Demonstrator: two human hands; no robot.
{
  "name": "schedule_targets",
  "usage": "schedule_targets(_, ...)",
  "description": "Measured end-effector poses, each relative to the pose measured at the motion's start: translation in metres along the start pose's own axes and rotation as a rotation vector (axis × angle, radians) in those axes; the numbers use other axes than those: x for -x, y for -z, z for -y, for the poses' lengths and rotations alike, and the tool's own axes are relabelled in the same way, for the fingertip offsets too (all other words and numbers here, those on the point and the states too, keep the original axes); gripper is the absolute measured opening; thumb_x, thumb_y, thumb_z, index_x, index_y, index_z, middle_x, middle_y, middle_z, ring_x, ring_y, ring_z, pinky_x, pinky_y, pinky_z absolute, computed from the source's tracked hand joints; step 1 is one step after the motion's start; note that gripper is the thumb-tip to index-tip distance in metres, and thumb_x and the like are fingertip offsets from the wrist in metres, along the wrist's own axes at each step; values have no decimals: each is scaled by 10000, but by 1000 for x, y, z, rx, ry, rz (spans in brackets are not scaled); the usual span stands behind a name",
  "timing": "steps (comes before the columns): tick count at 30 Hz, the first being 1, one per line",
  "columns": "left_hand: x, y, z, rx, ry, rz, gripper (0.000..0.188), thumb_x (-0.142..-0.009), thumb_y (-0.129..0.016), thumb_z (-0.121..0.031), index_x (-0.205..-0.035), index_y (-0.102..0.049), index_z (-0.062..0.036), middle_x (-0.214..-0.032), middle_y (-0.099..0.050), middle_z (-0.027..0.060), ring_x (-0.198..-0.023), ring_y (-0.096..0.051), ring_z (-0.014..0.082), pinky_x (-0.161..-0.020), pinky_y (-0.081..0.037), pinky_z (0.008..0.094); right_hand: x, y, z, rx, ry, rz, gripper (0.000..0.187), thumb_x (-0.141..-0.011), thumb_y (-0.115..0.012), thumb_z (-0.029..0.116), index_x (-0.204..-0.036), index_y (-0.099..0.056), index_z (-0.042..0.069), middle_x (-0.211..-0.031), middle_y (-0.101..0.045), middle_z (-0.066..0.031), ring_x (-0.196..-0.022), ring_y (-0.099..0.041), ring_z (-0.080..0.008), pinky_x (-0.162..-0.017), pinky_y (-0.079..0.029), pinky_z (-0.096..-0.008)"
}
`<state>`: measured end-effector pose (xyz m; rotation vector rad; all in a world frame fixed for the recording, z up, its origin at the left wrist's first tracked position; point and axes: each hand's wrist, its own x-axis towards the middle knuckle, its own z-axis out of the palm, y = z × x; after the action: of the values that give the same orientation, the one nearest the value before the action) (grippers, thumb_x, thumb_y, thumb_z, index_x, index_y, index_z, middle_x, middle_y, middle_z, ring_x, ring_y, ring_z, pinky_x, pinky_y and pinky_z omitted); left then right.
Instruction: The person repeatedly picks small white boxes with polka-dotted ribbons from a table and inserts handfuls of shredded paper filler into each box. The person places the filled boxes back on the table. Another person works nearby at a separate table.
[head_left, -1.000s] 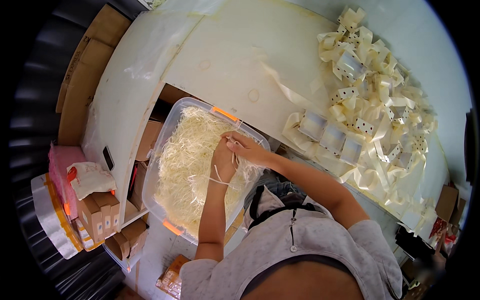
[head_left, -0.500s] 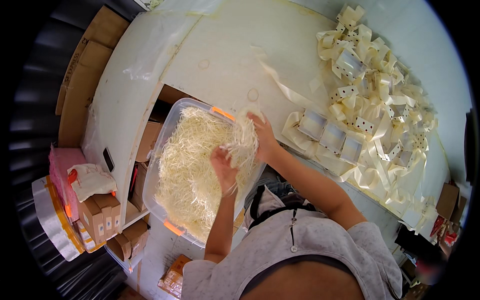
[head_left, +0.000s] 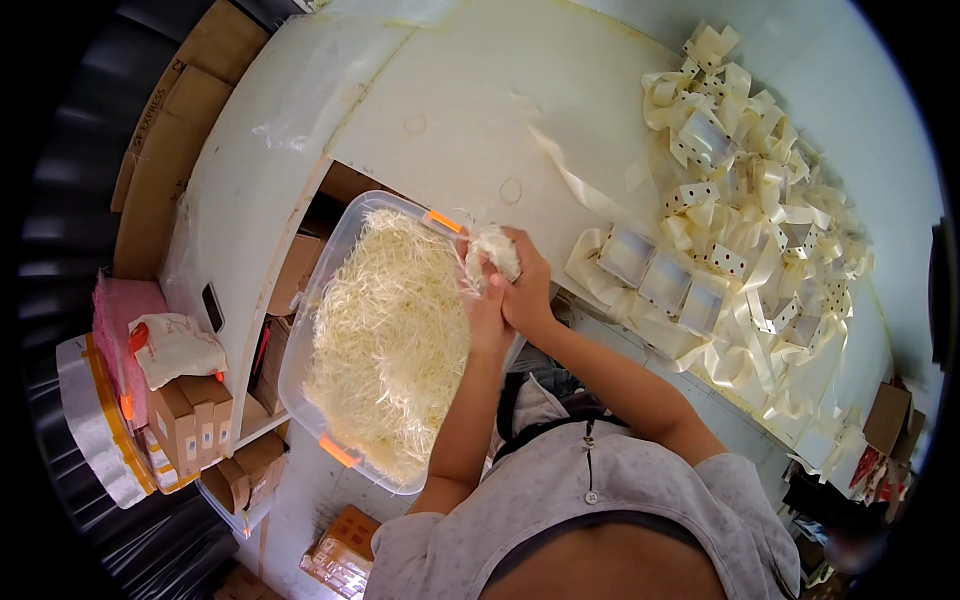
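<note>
My left hand (head_left: 486,310) and my right hand (head_left: 530,290) are pressed together around a wad of cream shredded paper (head_left: 493,250). Loose strands stick out above the fingers. Both hands are over the right side of a clear plastic tub (head_left: 296,345), near its far right corner. Heaped inside the tub is more shredded paper (head_left: 385,350). Orange latches (head_left: 338,450) mark the tub's two ends. Part of the near right rim is hidden behind my forearms.
Right of the tub, a white table (head_left: 460,120) bears a heap of small boxes (head_left: 665,280) tangled with cream ribbons (head_left: 765,280). A phone (head_left: 212,307) lies at the left, beside a cloth bag (head_left: 175,350) on brown cartons (head_left: 190,425). Another carton (head_left: 345,545) stands on the floor.
My left hand has moved right and up from over the tub to meet my right hand. The loose bunch of shredded paper is now squeezed into a compact wad between them.
</note>
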<state>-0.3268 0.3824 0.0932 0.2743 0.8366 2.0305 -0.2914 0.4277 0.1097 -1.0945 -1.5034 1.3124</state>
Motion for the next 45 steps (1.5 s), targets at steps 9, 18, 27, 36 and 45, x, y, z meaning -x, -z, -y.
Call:
schedule_targets(9,-21,9,-19,-141,118,-99,129,-798,-514,-13,-924,-535,-4,-935,-574,124,-925,-542,217,-830,-423,320,22,-7,-28,94,170,169,508,-590,-574,51,-1078,-434,26,-1052,-471,-175,-1040,-408,-345,-886,-332,-384)
schedule_targets(18,-32,37,1,379,373,-63,337,-834,-442,-348,-985,-552,-67,-932,-590,105,-852,-573,247,-714,-488,385,31,44,-20,-344,89,-25,539,-743,-540,183,-1199,-308,11,-1188,-361,-102,-1112,-357,-219,-901,-297,-350)
schedule_targets(27,-42,12,12,269,483,97,239,-826,-494,-235,-964,-562,-52,-931,-584,97,-850,-573,229,-712,-487,364,63,94,-16,-273,103,-50,450,-759,-539,114,-1162,-365,12,-1124,-420,-128,-1001,-470,-236,-831,-373,-326)
schedule_targets(36,-3,-27,53,-652,-160,228,123,-846,-472,-114,-910,-545,-38,-853,-568,60,-781,-563,147,-673,-464,240,-27,107,54,624,278,575,315,-755,-558,204,-1029,-536,49,-995,-544,-111,-964,-518,-235,-843,-372,-338)
schedule_targets(45,-13,-50,106,-422,185,-10,130,-851,-452,-128,-878,-507,-14,-785,-526,38,-691,-496,96,-623,-423,228,18,106,-34,-1,-14,-283,265,-807,-506,125,-1049,-537,23,-1012,-561,-94,-933,-511,-149,-809,-397,-279)
